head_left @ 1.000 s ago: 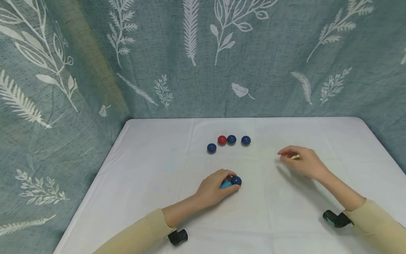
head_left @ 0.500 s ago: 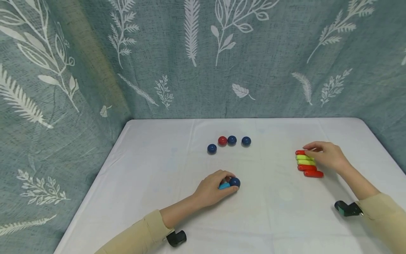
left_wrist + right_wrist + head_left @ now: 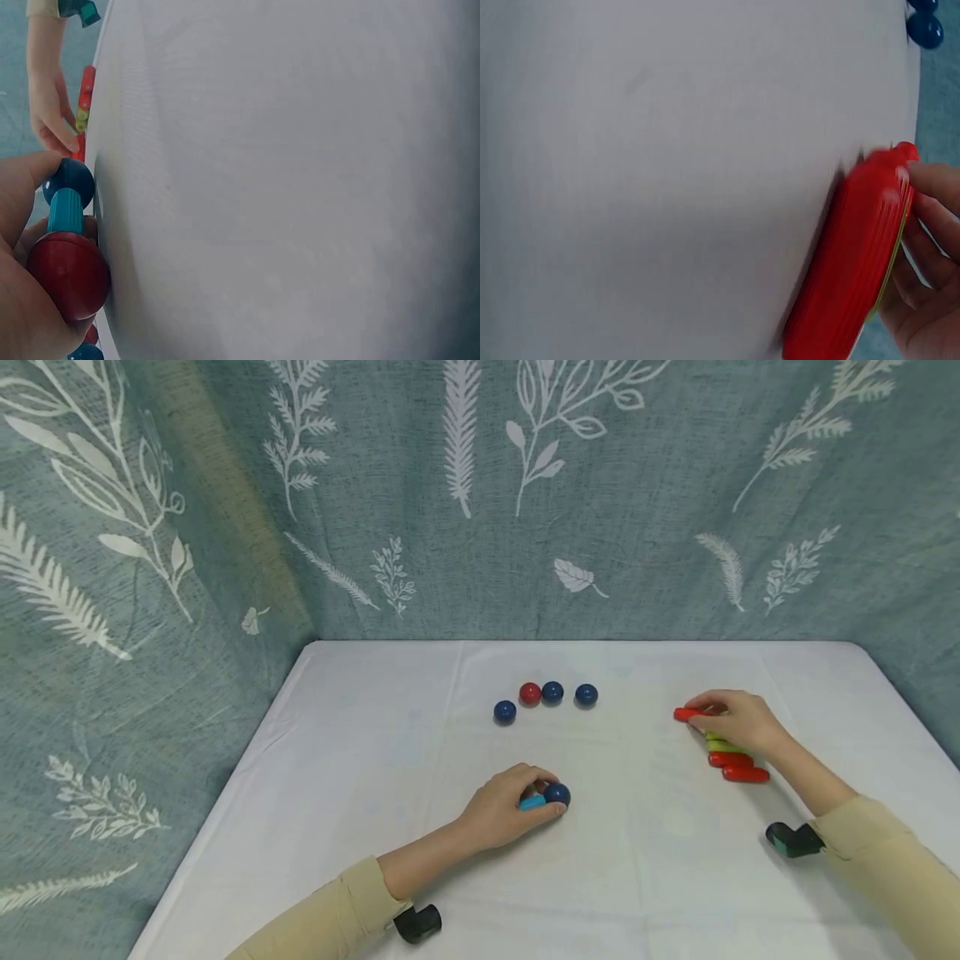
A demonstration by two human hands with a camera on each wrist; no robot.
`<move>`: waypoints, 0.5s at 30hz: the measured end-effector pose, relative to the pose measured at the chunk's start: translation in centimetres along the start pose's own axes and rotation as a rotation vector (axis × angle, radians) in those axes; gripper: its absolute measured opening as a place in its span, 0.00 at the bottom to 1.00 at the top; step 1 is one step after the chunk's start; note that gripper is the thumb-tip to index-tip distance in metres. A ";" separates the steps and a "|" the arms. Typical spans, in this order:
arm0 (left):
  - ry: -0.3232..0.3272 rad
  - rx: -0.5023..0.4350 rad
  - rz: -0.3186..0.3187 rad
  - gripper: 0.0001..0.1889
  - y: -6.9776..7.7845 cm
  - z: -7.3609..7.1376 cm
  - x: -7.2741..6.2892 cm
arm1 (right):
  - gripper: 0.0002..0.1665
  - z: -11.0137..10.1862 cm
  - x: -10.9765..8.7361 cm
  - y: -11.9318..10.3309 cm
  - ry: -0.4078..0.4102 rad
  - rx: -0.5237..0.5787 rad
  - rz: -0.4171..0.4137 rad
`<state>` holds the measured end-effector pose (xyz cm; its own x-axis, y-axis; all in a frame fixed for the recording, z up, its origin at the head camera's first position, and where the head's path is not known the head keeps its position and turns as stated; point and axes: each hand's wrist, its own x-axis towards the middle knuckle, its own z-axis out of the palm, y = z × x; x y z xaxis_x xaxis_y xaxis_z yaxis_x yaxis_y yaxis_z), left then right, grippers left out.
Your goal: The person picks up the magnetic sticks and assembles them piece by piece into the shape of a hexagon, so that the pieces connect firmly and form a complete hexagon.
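Note:
My left hand [image 3: 498, 806] holds a light blue rod [image 3: 66, 211] with a dark blue ball [image 3: 557, 794] at one end and a red ball [image 3: 69, 274] at the other, low over the white table. Over on the right, my right hand [image 3: 738, 718] pinches a red rod [image 3: 684, 714] between thumb and fingers. This rod juts left of a row lying side by side: yellow-green rods [image 3: 722, 746], partly covered by the hand, then a red rod [image 3: 731, 760] and another red rod [image 3: 746, 774] nearest me.
Towards the back of the white table [image 3: 375, 718] lie a lone blue ball [image 3: 505, 712], a red ball [image 3: 530, 694], a blue ball [image 3: 552, 692] beside it and another blue ball [image 3: 587, 695]. A patterned green curtain [image 3: 465, 568] hangs behind and at the left.
My right hand moved right, uncovering the row of rods, then took the farthest red rod and shifted it left. The left hand stays almost still with its rod and balls.

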<state>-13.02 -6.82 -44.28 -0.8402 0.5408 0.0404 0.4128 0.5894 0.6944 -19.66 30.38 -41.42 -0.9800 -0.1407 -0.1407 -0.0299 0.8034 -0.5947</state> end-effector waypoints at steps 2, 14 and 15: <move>0.000 -0.007 0.003 0.18 0.0 -0.1 0.0 | 0.23 0.5 0.1 -0.5 0.004 0.001 -0.037; 0.015 -0.019 0.016 0.17 -0.1 -0.4 -0.2 | 0.13 4.2 -0.2 -4.2 0.005 0.012 -0.245; 0.016 -0.018 0.017 0.17 -0.2 -0.4 -0.2 | 0.13 4.5 -0.3 -4.4 -0.003 0.019 -0.258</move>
<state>-13.08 -7.22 -44.12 -0.8387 0.5409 0.0634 0.4205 0.5692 0.7065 -18.35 24.23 -42.35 -0.9398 -0.3414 0.0157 -0.2756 0.7299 -0.6256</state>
